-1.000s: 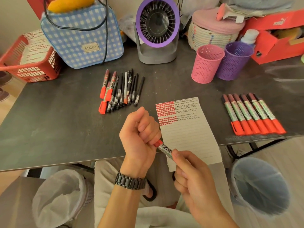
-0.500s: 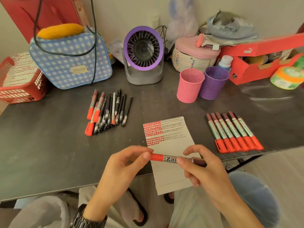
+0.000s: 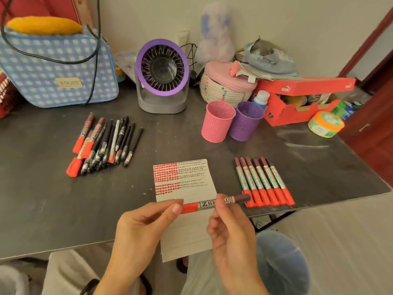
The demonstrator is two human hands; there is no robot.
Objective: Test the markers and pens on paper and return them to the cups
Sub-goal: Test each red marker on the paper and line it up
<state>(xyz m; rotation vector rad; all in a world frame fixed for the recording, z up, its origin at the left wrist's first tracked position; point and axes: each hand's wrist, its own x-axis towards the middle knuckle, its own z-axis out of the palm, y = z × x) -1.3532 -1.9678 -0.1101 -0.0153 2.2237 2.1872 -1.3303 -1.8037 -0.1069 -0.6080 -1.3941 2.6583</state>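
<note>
A red-capped marker (image 3: pixel 209 204) lies level over the near end of the lined paper (image 3: pixel 187 194), held between both hands. My left hand (image 3: pixel 140 226) pinches its red cap, and my right hand (image 3: pixel 231 228) pinches its barrel. Red and black test marks cover the top of the paper. A pink cup (image 3: pixel 218 122) and a purple cup (image 3: pixel 247 121) stand side by side at the back. A mixed pile of markers and black pens (image 3: pixel 104 145) lies on the left. A neat row of red-capped markers (image 3: pixel 262 182) lies right of the paper.
A purple desk fan (image 3: pixel 162 75), a blue checked bag (image 3: pixel 55 67), a woven basket with pink lid (image 3: pixel 228 84) and a red shoebox (image 3: pixel 297 99) line the back of the dark table (image 3: pixel 42 199). A green-lidded tub (image 3: pixel 325 124) sits at the right. A blue bin (image 3: pixel 285 267) stands below.
The marker has turned from pointing down toward me to lying level. My left hand changed from a fist round the cap to a fingertip pinch. The camera tilted up.
</note>
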